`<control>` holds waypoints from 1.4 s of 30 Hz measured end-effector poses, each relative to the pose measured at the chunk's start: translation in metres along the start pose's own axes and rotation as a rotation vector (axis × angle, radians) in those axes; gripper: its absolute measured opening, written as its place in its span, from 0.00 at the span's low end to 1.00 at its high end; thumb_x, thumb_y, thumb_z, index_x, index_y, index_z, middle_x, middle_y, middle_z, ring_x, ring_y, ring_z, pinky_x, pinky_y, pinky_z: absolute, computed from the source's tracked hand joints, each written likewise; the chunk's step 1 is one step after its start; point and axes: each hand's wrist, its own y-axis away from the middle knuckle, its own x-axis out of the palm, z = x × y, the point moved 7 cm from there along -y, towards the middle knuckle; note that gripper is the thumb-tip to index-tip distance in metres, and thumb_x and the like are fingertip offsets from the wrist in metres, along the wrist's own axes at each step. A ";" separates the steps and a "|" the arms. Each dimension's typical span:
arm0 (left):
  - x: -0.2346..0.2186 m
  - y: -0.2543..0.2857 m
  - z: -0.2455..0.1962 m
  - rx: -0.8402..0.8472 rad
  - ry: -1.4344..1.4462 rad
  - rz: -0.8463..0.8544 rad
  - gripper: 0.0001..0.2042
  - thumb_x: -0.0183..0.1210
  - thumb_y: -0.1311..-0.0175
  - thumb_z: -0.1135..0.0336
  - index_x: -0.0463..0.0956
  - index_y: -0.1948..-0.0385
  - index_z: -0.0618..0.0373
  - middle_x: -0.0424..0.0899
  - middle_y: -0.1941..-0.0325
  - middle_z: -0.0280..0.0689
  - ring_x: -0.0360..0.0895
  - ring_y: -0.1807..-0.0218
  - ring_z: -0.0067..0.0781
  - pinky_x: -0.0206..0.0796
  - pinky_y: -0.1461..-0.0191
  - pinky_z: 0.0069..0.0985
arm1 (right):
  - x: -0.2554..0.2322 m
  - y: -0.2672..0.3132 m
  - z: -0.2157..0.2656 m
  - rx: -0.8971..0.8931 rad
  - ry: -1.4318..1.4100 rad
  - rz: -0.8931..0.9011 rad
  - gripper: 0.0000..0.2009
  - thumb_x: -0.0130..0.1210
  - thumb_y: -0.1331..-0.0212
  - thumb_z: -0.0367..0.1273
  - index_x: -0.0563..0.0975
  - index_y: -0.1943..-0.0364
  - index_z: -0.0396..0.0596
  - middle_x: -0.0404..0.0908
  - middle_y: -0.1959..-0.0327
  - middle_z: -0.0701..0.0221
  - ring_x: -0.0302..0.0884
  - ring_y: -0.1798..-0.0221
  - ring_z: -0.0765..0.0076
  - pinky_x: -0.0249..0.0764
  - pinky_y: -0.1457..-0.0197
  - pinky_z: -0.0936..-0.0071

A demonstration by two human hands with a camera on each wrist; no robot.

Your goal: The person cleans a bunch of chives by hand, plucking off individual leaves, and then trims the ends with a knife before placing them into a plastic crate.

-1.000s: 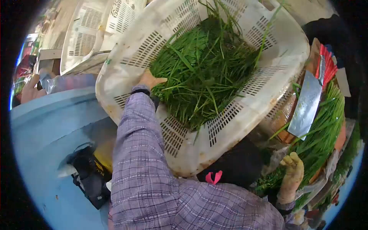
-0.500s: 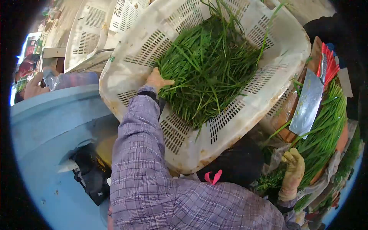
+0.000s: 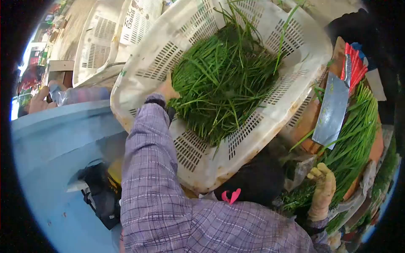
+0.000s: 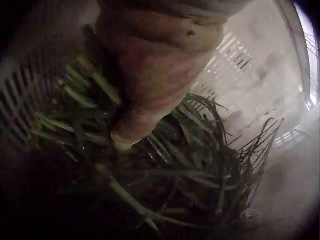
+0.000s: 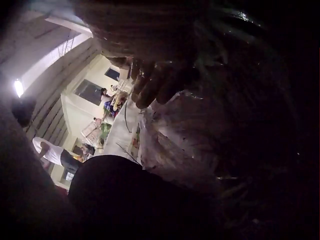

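In the head view, a heap of garlic chives (image 3: pixel 223 80) lies inside a large white slotted plastic basket (image 3: pixel 291 114). My left hand (image 3: pixel 167 89) is at the near left side of the heap, its fingers hidden among the leaves. The left wrist view has the left hand (image 4: pixel 155 75) with its thumb bent down into the chives (image 4: pixel 190 145), gripping stalks. My right hand (image 3: pixel 323 189) holds nothing; its fingers hang loosely curled beside another bundle of garlic chives (image 3: pixel 350 147). In the dark right wrist view, its fingers (image 5: pixel 150 92) show over clear plastic.
A cleaver (image 3: pixel 332 111) with its handle wrapped in red lies across the right bundle, on an orange-brown surface. At left stands a big blue tub (image 3: pixel 55 168) with a black bag (image 3: pixel 99 194) in it. Another white basket (image 3: pixel 95 46) is behind. Another person's hand (image 3: pixel 40 101) shows far left.
My left thumb, earlier stretched out over the leaves, has gone down among the chives. The right hand stays in place. The head view has shifted slightly.
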 end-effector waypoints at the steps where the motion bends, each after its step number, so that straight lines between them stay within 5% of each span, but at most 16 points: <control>1: -0.004 -0.003 0.003 -0.006 -0.004 0.008 0.60 0.72 0.56 0.63 0.27 0.30 0.58 0.73 0.44 0.61 0.73 0.43 0.52 0.63 0.36 0.34 | -0.003 0.001 -0.002 0.011 0.005 -0.014 0.23 0.41 0.30 0.44 0.73 0.52 0.32 0.78 0.61 0.58 0.78 0.61 0.61 0.76 0.55 0.66; 5: -0.005 -0.032 0.012 0.083 0.037 0.124 0.61 0.73 0.59 0.59 0.30 0.30 0.60 0.67 0.39 0.60 0.68 0.37 0.51 0.59 0.33 0.34 | -0.003 0.003 -0.009 0.010 0.048 -0.038 0.23 0.40 0.30 0.44 0.72 0.53 0.32 0.78 0.60 0.58 0.78 0.60 0.62 0.76 0.55 0.66; 9: 0.004 -0.023 0.014 -0.032 0.135 0.047 0.59 0.76 0.66 0.51 0.44 0.31 0.65 0.67 0.38 0.59 0.67 0.36 0.49 0.58 0.32 0.34 | 0.004 0.001 -0.011 0.022 0.037 0.002 0.24 0.40 0.30 0.44 0.72 0.53 0.32 0.78 0.59 0.57 0.78 0.60 0.62 0.76 0.55 0.66; 15: 0.056 0.010 0.002 -0.322 0.019 0.047 0.41 0.74 0.62 0.53 0.65 0.43 0.55 0.75 0.43 0.46 0.72 0.41 0.47 0.67 0.40 0.39 | 0.007 -0.003 -0.007 0.000 -0.027 0.000 0.21 0.43 0.30 0.41 0.72 0.51 0.33 0.78 0.63 0.63 0.76 0.62 0.68 0.73 0.55 0.71; 21: 0.061 0.011 0.007 -0.308 0.174 -0.044 0.36 0.72 0.58 0.56 0.65 0.45 0.58 0.78 0.47 0.49 0.75 0.44 0.48 0.67 0.41 0.37 | 0.017 -0.009 0.005 -0.038 -0.084 0.091 0.20 0.41 0.30 0.40 0.73 0.52 0.33 0.76 0.64 0.64 0.74 0.64 0.68 0.72 0.57 0.71; 24: 0.049 -0.020 0.017 -0.110 0.165 0.104 0.36 0.71 0.57 0.56 0.66 0.46 0.66 0.78 0.47 0.52 0.76 0.44 0.49 0.67 0.40 0.36 | 0.063 -0.014 0.063 -0.124 0.288 0.135 0.20 0.37 0.29 0.38 0.74 0.54 0.32 0.77 0.64 0.63 0.74 0.66 0.69 0.72 0.58 0.71; 26: 0.019 -0.010 0.002 -0.147 0.122 0.140 0.35 0.72 0.57 0.56 0.68 0.47 0.66 0.77 0.47 0.53 0.76 0.44 0.49 0.68 0.40 0.36 | 0.099 -0.026 0.093 -0.177 0.352 0.242 0.18 0.43 0.32 0.38 0.76 0.55 0.34 0.82 0.65 0.65 0.78 0.65 0.70 0.73 0.56 0.74; 28: 0.030 -0.045 0.022 -0.058 0.133 0.118 0.33 0.72 0.58 0.57 0.73 0.50 0.67 0.77 0.46 0.53 0.76 0.44 0.47 0.68 0.41 0.34 | 0.157 -0.042 0.096 0.016 0.177 0.448 0.18 0.45 0.32 0.38 0.76 0.54 0.35 0.82 0.60 0.62 0.80 0.62 0.70 0.75 0.54 0.75; 29: 0.027 -0.042 0.023 -0.060 0.131 0.113 0.33 0.72 0.58 0.57 0.73 0.50 0.67 0.77 0.46 0.53 0.76 0.44 0.47 0.68 0.41 0.34 | 0.192 -0.052 0.094 -0.032 0.119 0.567 0.18 0.46 0.33 0.39 0.75 0.53 0.35 0.82 0.59 0.62 0.80 0.62 0.71 0.75 0.54 0.75; 30: 0.020 -0.038 0.015 -0.085 0.081 0.084 0.32 0.73 0.59 0.57 0.74 0.50 0.66 0.77 0.46 0.53 0.76 0.44 0.46 0.68 0.41 0.33 | 0.230 -0.063 0.084 -0.082 0.059 0.682 0.18 0.47 0.33 0.39 0.75 0.52 0.36 0.82 0.58 0.62 0.80 0.61 0.72 0.76 0.53 0.75; 33: -0.004 0.000 -0.013 -0.158 0.088 0.072 0.33 0.72 0.59 0.59 0.72 0.48 0.64 0.77 0.46 0.53 0.76 0.44 0.45 0.68 0.40 0.33 | 0.330 -0.105 0.011 0.280 0.117 0.837 0.19 0.51 0.36 0.42 0.74 0.50 0.42 0.81 0.57 0.66 0.79 0.60 0.71 0.74 0.55 0.74; 35: 0.000 -0.004 -0.017 -0.131 0.045 -0.054 0.32 0.72 0.58 0.59 0.70 0.49 0.63 0.79 0.48 0.51 0.76 0.44 0.44 0.69 0.41 0.32 | 0.375 -0.124 -0.041 0.443 0.103 0.843 0.23 0.49 0.36 0.44 0.68 0.44 0.42 0.75 0.47 0.61 0.75 0.47 0.63 0.72 0.46 0.64; 36: -0.026 0.035 -0.037 -0.177 0.057 -0.056 0.27 0.70 0.55 0.62 0.69 0.53 0.63 0.80 0.51 0.51 0.78 0.47 0.45 0.70 0.44 0.34 | 0.391 -0.121 -0.054 0.505 -0.018 0.900 0.27 0.51 0.37 0.46 0.65 0.40 0.41 0.73 0.43 0.57 0.74 0.45 0.58 0.70 0.44 0.61; 37: -0.021 0.046 -0.043 -0.167 0.066 -0.056 0.27 0.70 0.55 0.62 0.69 0.53 0.63 0.80 0.51 0.51 0.78 0.47 0.45 0.70 0.44 0.34 | 0.402 -0.125 -0.082 0.529 -0.002 0.762 0.31 0.50 0.37 0.48 0.61 0.38 0.40 0.67 0.38 0.53 0.68 0.39 0.51 0.67 0.39 0.56; 40: -0.012 0.054 -0.055 -0.018 0.080 -0.195 0.19 0.64 0.52 0.69 0.70 0.57 0.63 0.82 0.59 0.51 0.80 0.53 0.49 0.73 0.50 0.37 | 0.420 -0.115 -0.151 0.815 -0.118 0.682 0.41 0.48 0.39 0.57 0.56 0.34 0.38 0.58 0.32 0.50 0.53 0.30 0.48 0.53 0.30 0.51; 42: -0.003 0.060 -0.068 0.011 0.155 -0.144 0.19 0.63 0.51 0.71 0.71 0.56 0.64 0.81 0.58 0.52 0.80 0.52 0.51 0.73 0.49 0.38 | 0.426 -0.118 -0.176 0.827 -0.261 0.749 0.42 0.49 0.43 0.61 0.60 0.35 0.41 0.63 0.35 0.54 0.60 0.34 0.51 0.59 0.34 0.52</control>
